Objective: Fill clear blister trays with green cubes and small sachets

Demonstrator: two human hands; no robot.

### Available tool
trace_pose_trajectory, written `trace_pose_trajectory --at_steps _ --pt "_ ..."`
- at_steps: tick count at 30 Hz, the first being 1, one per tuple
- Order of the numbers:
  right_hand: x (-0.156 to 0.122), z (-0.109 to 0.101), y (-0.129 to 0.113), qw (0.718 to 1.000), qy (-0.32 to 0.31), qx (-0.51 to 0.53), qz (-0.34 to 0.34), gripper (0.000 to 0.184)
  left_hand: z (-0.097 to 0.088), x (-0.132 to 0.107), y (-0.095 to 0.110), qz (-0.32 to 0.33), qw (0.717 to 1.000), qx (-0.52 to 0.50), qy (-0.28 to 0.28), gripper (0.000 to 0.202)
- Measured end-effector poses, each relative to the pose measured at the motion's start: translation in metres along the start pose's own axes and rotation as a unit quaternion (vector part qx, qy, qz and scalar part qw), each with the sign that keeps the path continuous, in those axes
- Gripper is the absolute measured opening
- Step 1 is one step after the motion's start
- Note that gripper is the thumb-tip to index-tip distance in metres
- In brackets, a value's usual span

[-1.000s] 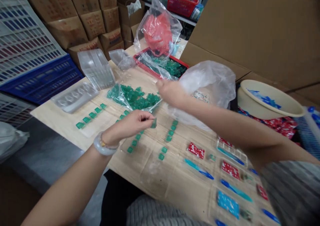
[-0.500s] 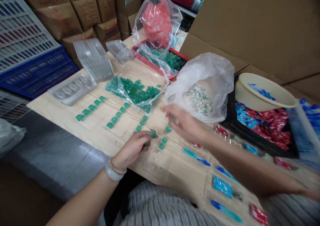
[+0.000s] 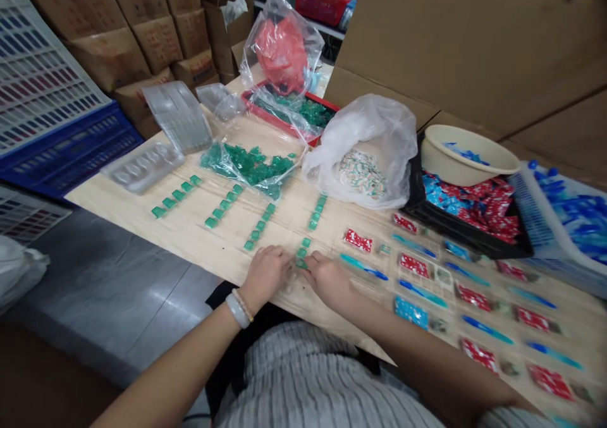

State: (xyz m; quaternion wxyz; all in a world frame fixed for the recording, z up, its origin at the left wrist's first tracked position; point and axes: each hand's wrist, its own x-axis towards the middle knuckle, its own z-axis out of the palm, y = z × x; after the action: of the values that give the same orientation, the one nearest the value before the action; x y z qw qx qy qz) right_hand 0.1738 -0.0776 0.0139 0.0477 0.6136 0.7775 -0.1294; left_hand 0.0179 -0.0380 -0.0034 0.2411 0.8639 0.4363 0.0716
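Both hands are close together at the near edge of the table. My right hand [image 3: 328, 280] has thumb and forefinger closed on the lowest green square piece [image 3: 301, 263] of a short row. Left of that row, my left hand [image 3: 269, 271] rests low over the table with its fingers curled together; whatever is under or in them is hidden. Further left lie more rows of green squares [image 3: 258, 226]. Behind these rows, an opened clear bag [image 3: 251, 165] spills a heap of green pieces.
To the right, blister trays hold red packets [image 3: 358, 240], blue packets [image 3: 410, 312] and blue toothbrushes [image 3: 364, 267]. A white bag [image 3: 386, 115] of small pieces, a cream basin [image 3: 474, 169], a black bin [image 3: 417, 207] and clear plastic trays [image 3: 142, 165] stand around.
My right hand has come down and left, from near the white bag to the short row of green squares. The green piece seen in my left fingertips no longer shows there.
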Motion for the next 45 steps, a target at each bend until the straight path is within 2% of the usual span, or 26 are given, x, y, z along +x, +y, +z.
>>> trace_pose_trajectory --at_steps 6,11,14,18,21,23,26,28,29,31,33,34,36,38,40,43,45 --pt "0.012 0.006 -0.015 0.995 -0.026 -0.094 -0.013 0.020 0.012 -0.001 0.003 0.009 0.997 0.068 0.022 0.017" --pt "0.014 -0.003 -0.016 0.996 -0.012 -0.083 -0.034 0.017 0.017 -0.003 -0.002 0.026 0.996 0.087 0.018 0.016" --pt "0.016 -0.003 -0.014 0.996 -0.031 -0.072 -0.039 0.016 0.020 -0.002 -0.004 0.024 0.996 0.081 0.013 0.016" --pt "0.022 0.004 -0.017 0.992 -0.058 -0.099 -0.051 0.019 0.019 -0.001 -0.006 -0.005 0.999 0.024 0.035 0.014" --pt "0.022 0.007 -0.019 0.993 -0.062 -0.094 -0.045 0.019 0.010 0.000 -0.009 -0.036 0.992 -0.067 0.097 0.017" --pt "0.017 0.004 -0.017 0.996 -0.063 -0.048 -0.028 0.017 0.000 0.000 -0.013 -0.063 0.976 -0.161 0.135 0.017" --pt "0.009 -0.005 -0.008 0.996 -0.020 0.087 0.013 0.021 -0.014 0.003 -0.015 -0.125 0.920 -0.344 0.142 0.015" --pt "0.010 -0.013 -0.003 0.978 0.044 0.202 0.003 0.024 -0.021 0.009 -0.009 -0.156 0.856 -0.482 0.102 0.016" --pt "0.014 -0.018 -0.001 0.963 0.081 0.256 -0.010 0.022 -0.024 0.013 -0.004 -0.163 0.812 -0.556 0.075 0.018" --pt "0.025 -0.027 -0.001 0.928 0.154 0.338 -0.034 0.016 -0.030 0.023 0.008 -0.171 0.701 -0.692 0.034 0.020" --pt "0.039 -0.038 -0.002 0.904 0.225 0.361 -0.037 0.015 -0.036 0.037 0.017 -0.181 0.590 -0.787 0.027 0.020" --pt "0.046 -0.044 -0.003 0.901 0.253 0.351 -0.039 0.016 -0.040 0.045 0.019 -0.187 0.546 -0.816 0.031 0.020" --pt "0.061 -0.054 -0.002 0.907 0.281 0.308 -0.066 0.018 -0.049 0.061 0.019 -0.194 0.491 -0.848 0.048 0.018" --pt "0.079 -0.067 0.006 0.923 0.280 0.244 -0.098 0.020 -0.061 0.074 0.013 -0.195 0.466 -0.861 0.062 0.015" --pt "0.107 -0.087 0.021 0.938 0.287 0.170 -0.092 0.022 -0.072 0.081 0.005 -0.200 0.458 -0.863 0.076 0.015" --pt "0.170 -0.137 0.061 0.946 0.319 0.060 0.015 0.027 -0.085 0.083 -0.006 -0.204 0.462 -0.859 0.089 0.017" --pt "0.220 -0.175 0.093 0.936 0.336 0.006 0.105 0.029 -0.088 0.081 -0.010 -0.200 0.475 -0.851 0.103 0.022"
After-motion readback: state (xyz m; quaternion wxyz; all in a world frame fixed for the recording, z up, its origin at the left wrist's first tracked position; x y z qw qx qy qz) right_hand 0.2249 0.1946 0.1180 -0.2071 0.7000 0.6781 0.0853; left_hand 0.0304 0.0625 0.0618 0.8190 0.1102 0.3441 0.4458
